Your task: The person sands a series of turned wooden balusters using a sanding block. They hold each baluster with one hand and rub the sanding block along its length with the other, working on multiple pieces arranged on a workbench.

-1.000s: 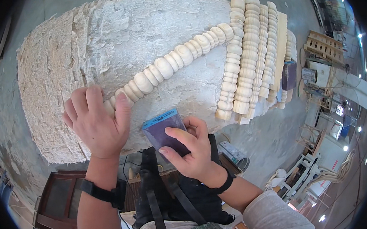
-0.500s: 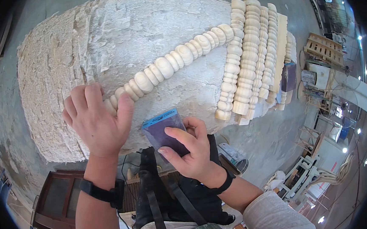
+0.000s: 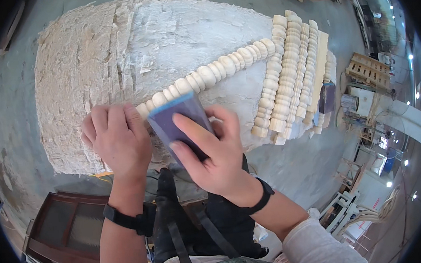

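A pale turned wooden spindle (image 3: pixel 207 76), ringed with rounded beads, lies slantwise across the rough, whitish work surface (image 3: pixel 165 42). My left hand (image 3: pixel 119 138) is closed round its near left end, which the fingers hide. In my right hand (image 3: pixel 219 155) is a purple sanding block (image 3: pixel 164 127) with a blue edge, thumb and forefinger lying over its broad face. The block's blue edge overlaps the spindle's near side just beside my left hand. Whether it presses on the wood I cannot tell. The spindle's far end meets the row of other spindles (image 3: pixel 271 73).
Several turned spindles and flat wooden strips lie side by side at the right end of the surface. Another purple block (image 3: pixel 327 98) rests at their outer side. A dark brown framed cabinet (image 3: pixel 66 229) stands at lower left. A wooden pallet (image 3: pixel 368 69) is on the right.
The sanding block has moved up and left from beside the spindle to its edge, tilting a little. My left hand's thumb has drawn in closer to its fingers. The whole view has shifted slightly.
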Demonstrator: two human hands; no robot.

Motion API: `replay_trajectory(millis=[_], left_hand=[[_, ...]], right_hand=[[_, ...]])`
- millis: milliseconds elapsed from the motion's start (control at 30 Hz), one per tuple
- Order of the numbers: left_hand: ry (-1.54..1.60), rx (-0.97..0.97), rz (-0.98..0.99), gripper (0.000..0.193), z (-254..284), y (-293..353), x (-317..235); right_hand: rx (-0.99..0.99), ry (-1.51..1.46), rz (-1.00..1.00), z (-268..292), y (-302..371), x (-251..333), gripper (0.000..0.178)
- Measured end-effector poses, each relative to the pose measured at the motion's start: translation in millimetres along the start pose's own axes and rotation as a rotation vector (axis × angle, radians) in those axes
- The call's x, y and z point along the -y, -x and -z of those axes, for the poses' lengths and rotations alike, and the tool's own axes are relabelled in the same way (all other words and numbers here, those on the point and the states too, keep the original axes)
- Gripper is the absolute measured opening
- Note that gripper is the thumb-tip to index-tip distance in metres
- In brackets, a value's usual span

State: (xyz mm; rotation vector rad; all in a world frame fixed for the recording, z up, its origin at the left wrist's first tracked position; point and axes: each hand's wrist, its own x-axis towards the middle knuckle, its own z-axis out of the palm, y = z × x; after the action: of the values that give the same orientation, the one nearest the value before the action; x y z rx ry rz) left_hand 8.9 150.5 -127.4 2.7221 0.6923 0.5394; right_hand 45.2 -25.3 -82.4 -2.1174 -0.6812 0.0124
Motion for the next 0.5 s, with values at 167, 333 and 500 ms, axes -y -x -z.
replay_trajectory(millis=[167,333,500], left_hand=[[-0.05,0.099,-0.028,0.013,-1,2,3],[-0.025,0.069,-0.078,0.018,-4,9,6],[-0.074,0.131,0.052,0.026,-10,8,12]], right_hand=[[-0.047,0.16,0.035,-40,-51,9,0.04],[0.061,0.163,0.001,-30,-57,15,0.036],[0.041,0.202,0.029,-23,-24,21,0.033]])
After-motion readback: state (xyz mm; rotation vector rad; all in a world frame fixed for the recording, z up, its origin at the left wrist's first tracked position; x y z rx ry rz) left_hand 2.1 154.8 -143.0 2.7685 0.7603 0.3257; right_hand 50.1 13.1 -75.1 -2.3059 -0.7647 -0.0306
